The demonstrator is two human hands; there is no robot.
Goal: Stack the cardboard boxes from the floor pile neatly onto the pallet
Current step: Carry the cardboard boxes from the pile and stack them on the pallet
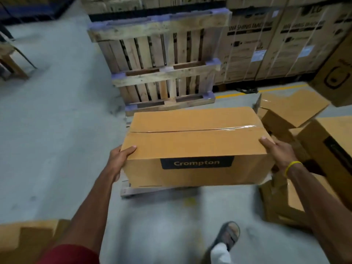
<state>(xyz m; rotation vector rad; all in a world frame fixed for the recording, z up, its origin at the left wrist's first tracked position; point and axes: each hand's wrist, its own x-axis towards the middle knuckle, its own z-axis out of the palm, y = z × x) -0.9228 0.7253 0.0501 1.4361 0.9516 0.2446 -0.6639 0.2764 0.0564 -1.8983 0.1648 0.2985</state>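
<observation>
Concrete floor (47,130), with upright pallets (162,54) behind. A taped cardboard box (190,134), labelled Crompton, sits over a low pallet (129,190), just left of the floor pile (293,109). Hands: left hand (122,159) and right hand (276,151) grip its opposite ends, thumbs on top.

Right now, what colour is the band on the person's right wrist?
Yellow: a thin wristband behind the right hand, shown in the head view.

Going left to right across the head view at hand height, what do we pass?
left hand → brown taped cardboard box with a black Crompton label → right hand with a yellow wristband → pile of brown cardboard boxes on the floor
</observation>
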